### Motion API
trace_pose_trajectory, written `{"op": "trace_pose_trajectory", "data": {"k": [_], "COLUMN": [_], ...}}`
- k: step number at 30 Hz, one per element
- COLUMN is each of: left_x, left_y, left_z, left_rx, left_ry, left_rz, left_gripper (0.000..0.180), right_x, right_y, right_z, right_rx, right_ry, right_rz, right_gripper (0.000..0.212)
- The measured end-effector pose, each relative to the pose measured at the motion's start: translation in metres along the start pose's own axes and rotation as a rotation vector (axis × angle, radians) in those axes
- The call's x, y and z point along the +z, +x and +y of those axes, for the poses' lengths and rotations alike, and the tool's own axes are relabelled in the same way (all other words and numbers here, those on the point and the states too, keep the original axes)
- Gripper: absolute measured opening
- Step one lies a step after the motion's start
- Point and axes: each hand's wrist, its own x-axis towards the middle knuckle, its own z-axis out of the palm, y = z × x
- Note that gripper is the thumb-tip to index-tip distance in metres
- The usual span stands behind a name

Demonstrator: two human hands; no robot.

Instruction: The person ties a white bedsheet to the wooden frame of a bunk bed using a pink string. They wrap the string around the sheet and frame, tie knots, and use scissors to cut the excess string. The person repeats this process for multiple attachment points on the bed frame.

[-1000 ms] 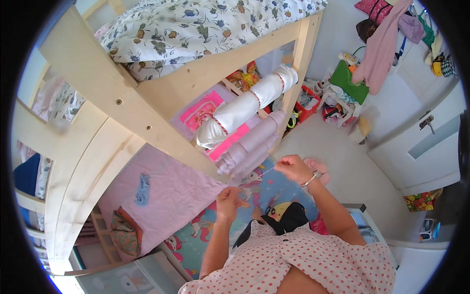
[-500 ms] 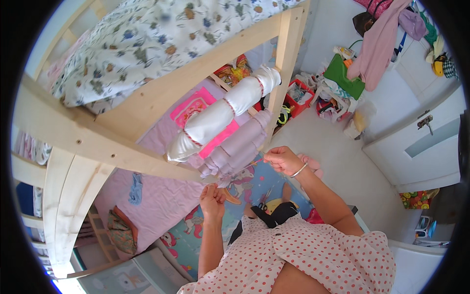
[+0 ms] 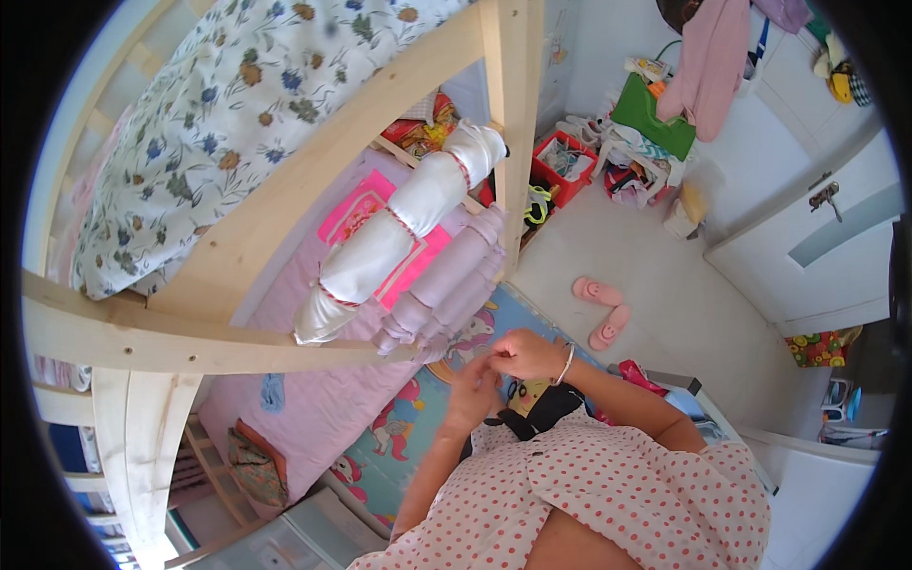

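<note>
My left hand (image 3: 471, 393) and my right hand (image 3: 528, 355) meet in front of my body, fingertips touching or almost so. Both are closed in a pinch; whatever lies between the fingers is too small to make out. A bracelet (image 3: 567, 363) circles my right wrist. Just beyond the hands, a lilac cloth roll (image 3: 442, 285) hangs at the bunk bed's rail, gathered into sections. Above it a white cloth roll (image 3: 399, 218) slants, bound at intervals with red-and-white twisted cord (image 3: 402, 221).
The wooden bed rail (image 3: 256, 357) and post (image 3: 518, 114) stand at left and ahead. Below lie a pink sheet (image 3: 323, 418) and a patterned play mat (image 3: 389, 432). Pink slippers (image 3: 608, 313) rest on the floor, near a red bin (image 3: 562, 169). A white door (image 3: 817, 256) is at right.
My hands were apart, the right one pinching a thin pinkish strand near the lilac roll. Both have come together, lower and closer to my body. The view has shifted.
</note>
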Motion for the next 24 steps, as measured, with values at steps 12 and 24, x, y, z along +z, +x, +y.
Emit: {"op": "trace_pose_trajectory", "data": {"k": [12,24], "left_x": [-0.036,-0.064], "left_y": [-0.031,-0.03], "left_z": [-0.023,-0.044], "left_rx": [-0.509,-0.454], "left_ry": [-0.244,0.076], "left_rz": [0.031,0.125], "left_gripper": [0.013,0.016], "right_x": [0.005,0.029], "right_y": [-0.037,-0.059], "right_z": [0.044,0.101], "right_rx": [0.339,0.364], "right_ry": [1.02,1.226], "right_rz": [0.427,0.738], "right_gripper": [0.022,0.02]}}
